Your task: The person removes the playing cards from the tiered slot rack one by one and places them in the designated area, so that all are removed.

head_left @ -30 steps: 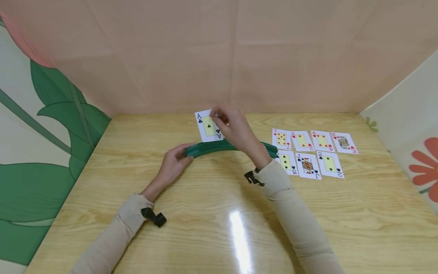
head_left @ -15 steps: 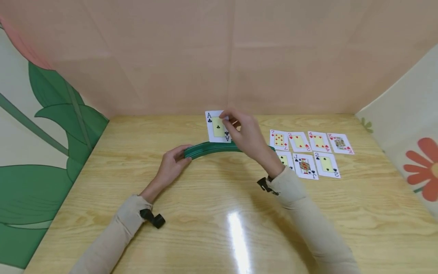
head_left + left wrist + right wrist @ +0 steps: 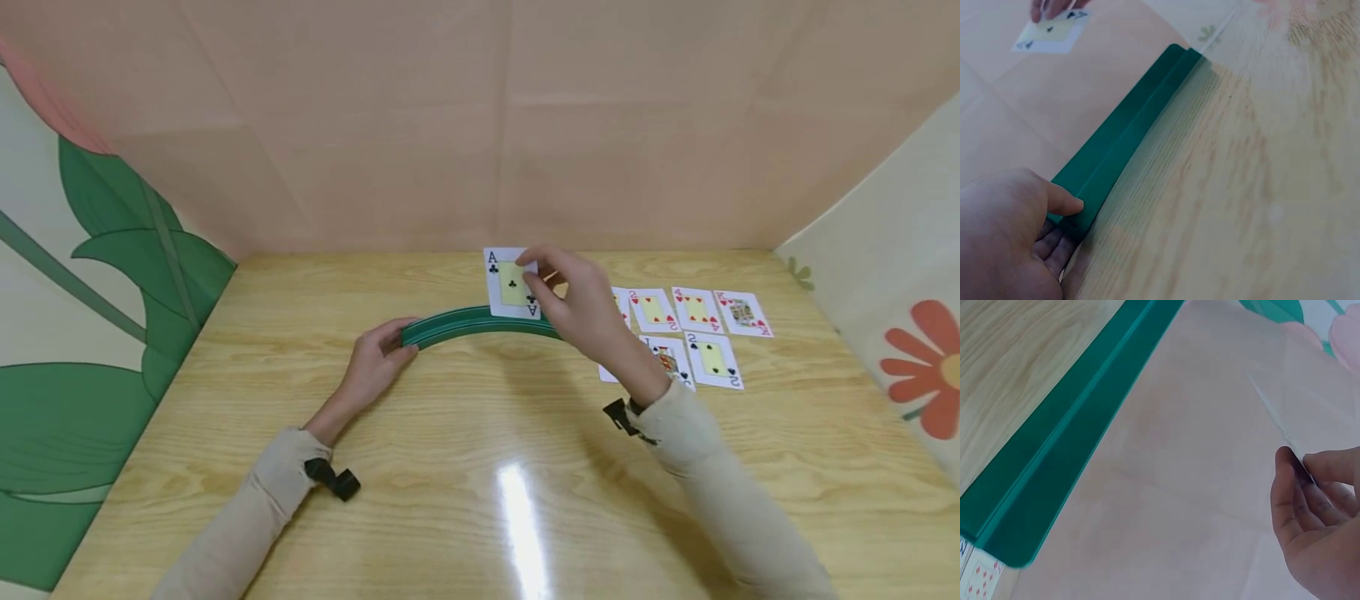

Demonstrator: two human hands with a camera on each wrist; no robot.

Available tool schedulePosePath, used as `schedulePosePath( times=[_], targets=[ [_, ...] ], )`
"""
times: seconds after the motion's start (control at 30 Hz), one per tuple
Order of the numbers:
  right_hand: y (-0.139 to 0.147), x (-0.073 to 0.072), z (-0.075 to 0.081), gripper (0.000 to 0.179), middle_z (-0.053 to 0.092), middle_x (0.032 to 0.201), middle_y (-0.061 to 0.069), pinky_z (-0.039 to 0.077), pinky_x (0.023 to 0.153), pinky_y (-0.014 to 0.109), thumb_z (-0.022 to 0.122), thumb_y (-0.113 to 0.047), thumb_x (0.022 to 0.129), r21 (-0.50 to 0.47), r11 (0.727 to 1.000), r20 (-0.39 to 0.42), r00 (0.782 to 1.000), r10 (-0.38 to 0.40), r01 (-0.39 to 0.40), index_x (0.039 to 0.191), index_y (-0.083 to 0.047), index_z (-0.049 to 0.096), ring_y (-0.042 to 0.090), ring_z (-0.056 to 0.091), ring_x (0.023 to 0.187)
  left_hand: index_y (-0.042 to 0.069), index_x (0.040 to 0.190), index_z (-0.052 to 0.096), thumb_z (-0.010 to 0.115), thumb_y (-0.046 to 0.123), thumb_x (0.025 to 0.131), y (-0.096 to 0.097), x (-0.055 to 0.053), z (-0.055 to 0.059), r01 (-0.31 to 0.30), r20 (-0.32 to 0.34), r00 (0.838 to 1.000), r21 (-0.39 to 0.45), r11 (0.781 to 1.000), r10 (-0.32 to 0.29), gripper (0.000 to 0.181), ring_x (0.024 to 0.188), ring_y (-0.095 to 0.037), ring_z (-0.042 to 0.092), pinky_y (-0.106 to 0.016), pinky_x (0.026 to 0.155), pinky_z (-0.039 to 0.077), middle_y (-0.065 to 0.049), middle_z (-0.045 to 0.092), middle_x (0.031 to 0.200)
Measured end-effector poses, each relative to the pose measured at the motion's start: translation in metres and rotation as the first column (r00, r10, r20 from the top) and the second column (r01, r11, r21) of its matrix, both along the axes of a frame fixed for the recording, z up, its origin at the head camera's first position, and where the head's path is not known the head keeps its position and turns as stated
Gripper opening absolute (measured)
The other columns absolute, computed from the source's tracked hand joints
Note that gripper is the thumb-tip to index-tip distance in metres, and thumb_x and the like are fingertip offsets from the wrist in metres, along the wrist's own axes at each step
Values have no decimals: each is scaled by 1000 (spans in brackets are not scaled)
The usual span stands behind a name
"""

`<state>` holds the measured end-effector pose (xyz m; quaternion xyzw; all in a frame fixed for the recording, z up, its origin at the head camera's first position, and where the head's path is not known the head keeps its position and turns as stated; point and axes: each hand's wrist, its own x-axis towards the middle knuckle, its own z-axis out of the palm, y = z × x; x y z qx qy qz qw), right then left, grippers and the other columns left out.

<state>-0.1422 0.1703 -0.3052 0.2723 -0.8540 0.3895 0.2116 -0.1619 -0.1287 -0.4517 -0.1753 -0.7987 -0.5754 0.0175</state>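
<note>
A curved green card holder (image 3: 457, 324) stands on the wooden table, a groove running along its length. My left hand (image 3: 375, 362) grips its left end; in the left wrist view the thumb (image 3: 1066, 203) lies on the front face and the fingers go underneath. My right hand (image 3: 581, 304) pinches an ace of clubs playing card (image 3: 504, 292) by its right side, between thumb and fingertips. The card is upright, its face toward the head camera, and overlaps the holder's top edge there. In the right wrist view the card (image 3: 1272, 412) appears edge-on, apart from the holder (image 3: 1054, 447).
Face-up cards lie in two rows at the right: a two of hearts (image 3: 652, 312), a four of hearts (image 3: 697, 311), a king (image 3: 742, 313), a jack (image 3: 669, 360) and a two of spades (image 3: 713, 360). My right hand and wrist partly cover others. A pink backdrop (image 3: 375, 125) rises behind the table.
My right hand has moved to the right along the holder, carrying the ace of clubs, and now hides more of the laid-out cards. My left hand keeps its grip on the holder's left end.
</note>
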Motion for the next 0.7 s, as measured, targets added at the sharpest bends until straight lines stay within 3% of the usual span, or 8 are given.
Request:
schedulePosePath(
  times=[0.13, 0.33, 0.37, 0.57, 0.7],
  targets=[
    [10, 3, -1, 16, 70, 92, 7, 56, 70, 31, 64, 2, 94, 3, 1000, -28, 1000, -11, 11, 109, -3, 68, 16, 64, 81, 8, 132, 63, 65, 0, 95, 1, 2, 3, 9, -3, 1000, 9, 1000, -9, 38, 120, -25, 61, -44, 102, 49, -12, 65, 129],
    [26, 9, -1, 17, 70, 90, 5, 53, 69, 17, 64, 3, 93, 16, 1000, -70, 997, -18, 19, 108, -4, 69, 12, 64, 78, -3, 132, 60, 62, -8, 94, 5, 14, 28, 28, 16, 999, 25, 999, -28, 38, 122, -34, 59, -49, 103, 48, -21, 63, 130],
    [30, 10, -2, 17, 70, 90, 5, 52, 69, 16, 65, 3, 93, 16, 1000, -73, 997, -21, 22, 108, -4, 69, 12, 64, 77, -3, 132, 60, 62, -8, 94, 5, 14, 28, 28, 19, 999, 23, 999, -28, 38, 122, -34, 59, -49, 103, 48, -21, 63, 130],
    [51, 18, -4, 21, 71, 91, 5, 50, 70, 11, 66, 5, 92, 29, 997, -88, 994, -67, 70, 110, -4, 70, 12, 64, 77, 3, 134, 61, 63, -4, 95, 2, 2, 5, 21, 21, 1000, 24, 1000, -22, 39, 122, -29, 59, -46, 103, 48, -16, 63, 132],
    [64, 25, -6, 22, 72, 90, 6, 49, 73, 9, 65, 7, 91, 39, 995, -99, 991, -85, 90, 110, -3, 70, 12, 63, 77, 7, 133, 62, 64, -1, 95, 1, -1, 0, 21, 10, 1000, 23, 999, -22, 39, 122, -25, 60, -43, 103, 49, -13, 63, 132]
  ],
)
